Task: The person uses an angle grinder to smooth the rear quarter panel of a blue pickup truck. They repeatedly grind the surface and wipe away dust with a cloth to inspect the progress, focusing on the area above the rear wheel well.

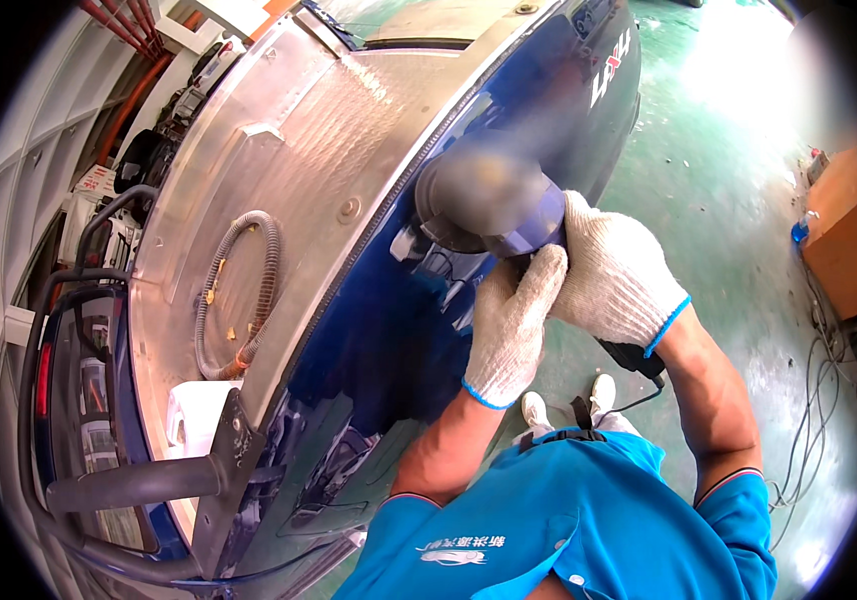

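Note:
Both my hands wear white knitted gloves with blue cuffs. My left hand (pixel 509 335) is closed around the underside of a corded polisher (pixel 539 218), its thumb lying up toward the tool's head. My right hand (pixel 621 268) grips the body from the other side, and the dark rear of the tool shows below that palm. The round dark head is partly blurred and lies over the glossy blue side panel (pixel 369 330) of a pickup truck. Whether the pad touches the paint I cannot tell. A black cord runs down from the tool's rear end.
Inside the bare metal truck bed (pixel 319 140) lies a coiled grey hose (pixel 274 270) near a white container (pixel 199 415). A black roll bar (pixel 139 485) crosses at lower left. An orange-brown box (pixel 844 220) stands at right, with loose cables (pixel 817 400) on the green floor.

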`<move>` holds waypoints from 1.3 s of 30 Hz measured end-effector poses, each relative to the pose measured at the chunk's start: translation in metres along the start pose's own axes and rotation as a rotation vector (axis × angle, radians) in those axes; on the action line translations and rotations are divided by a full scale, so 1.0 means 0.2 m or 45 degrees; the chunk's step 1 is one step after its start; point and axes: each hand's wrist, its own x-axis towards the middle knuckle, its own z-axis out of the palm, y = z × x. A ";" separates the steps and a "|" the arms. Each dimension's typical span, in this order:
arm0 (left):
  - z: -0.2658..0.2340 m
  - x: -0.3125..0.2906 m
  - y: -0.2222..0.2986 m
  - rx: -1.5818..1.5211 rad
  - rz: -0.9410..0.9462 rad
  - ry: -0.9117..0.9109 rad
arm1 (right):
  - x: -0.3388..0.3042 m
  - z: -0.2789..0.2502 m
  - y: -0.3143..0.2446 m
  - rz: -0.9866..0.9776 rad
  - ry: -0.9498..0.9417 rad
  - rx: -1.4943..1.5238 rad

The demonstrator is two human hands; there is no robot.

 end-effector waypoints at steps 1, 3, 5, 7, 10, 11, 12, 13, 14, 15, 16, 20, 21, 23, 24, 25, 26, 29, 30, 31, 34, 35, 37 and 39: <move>0.01 0.00 0.01 -0.003 -0.006 0.014 | 0.00 0.00 0.01 -0.038 0.030 0.008; 0.03 0.00 0.01 0.001 -0.001 0.034 | 0.00 0.01 0.03 -0.112 0.091 0.024; 0.02 0.00 0.01 0.009 0.026 0.050 | 0.01 0.02 0.03 -0.122 0.106 0.042; 0.00 0.00 0.00 0.047 0.020 0.052 | 0.01 0.02 0.02 -0.122 0.114 0.050; 0.01 0.01 0.01 0.050 0.007 0.058 | 0.01 0.01 0.03 -0.107 0.110 0.049; 0.02 0.02 0.01 0.041 0.000 0.060 | 0.02 0.01 0.03 -0.102 0.103 0.047; 0.02 0.02 0.01 0.037 -0.001 0.052 | 0.02 0.01 0.04 -0.097 0.096 0.045; 0.01 0.02 0.01 0.033 -0.003 0.051 | 0.02 0.01 0.04 -0.102 0.097 0.052; 0.01 0.02 0.01 0.028 -0.004 0.049 | 0.02 0.01 0.03 -0.108 0.097 0.058; 0.01 0.02 0.01 0.025 0.000 0.047 | 0.02 0.01 0.03 -0.114 0.097 0.066; 0.01 0.02 0.01 0.019 0.005 0.042 | 0.02 0.01 0.03 -0.110 0.091 0.061; 0.01 0.02 0.00 0.016 0.022 0.035 | 0.02 0.03 0.04 -0.134 0.120 0.072; 0.02 0.02 0.00 0.011 0.024 0.032 | 0.02 0.03 0.05 -0.149 0.141 0.082; 0.02 0.02 0.01 0.009 0.030 0.034 | 0.02 0.02 0.05 -0.149 0.129 0.078; 0.02 0.02 0.00 0.003 0.035 0.039 | 0.02 0.01 0.04 -0.150 0.124 0.075; 0.02 0.02 -0.01 -0.004 0.040 0.043 | 0.02 0.02 0.04 -0.145 0.112 0.064; 0.01 0.02 -0.02 -0.011 0.044 0.045 | 0.02 0.02 0.05 -0.141 0.101 0.052; 0.00 0.03 0.00 0.023 0.016 0.016 | 0.03 0.02 0.05 -0.140 0.114 0.051; 0.00 0.03 -0.01 0.024 0.008 0.021 | 0.03 0.03 0.05 -0.142 0.127 0.057; 0.00 0.03 -0.01 0.027 0.004 0.029 | 0.03 0.03 0.05 -0.143 0.117 0.057; 0.01 0.02 -0.01 0.023 0.017 0.060 | 0.02 0.02 0.05 -0.139 0.093 0.049; 0.03 0.02 -0.01 0.016 0.024 0.068 | 0.02 0.01 0.05 -0.131 0.089 0.039; 0.03 0.02 0.02 0.035 -0.046 0.082 | 0.02 0.01 0.06 -0.126 0.098 0.030; 0.03 0.02 0.01 0.033 -0.052 0.049 | 0.03 0.02 0.06 -0.130 0.125 0.032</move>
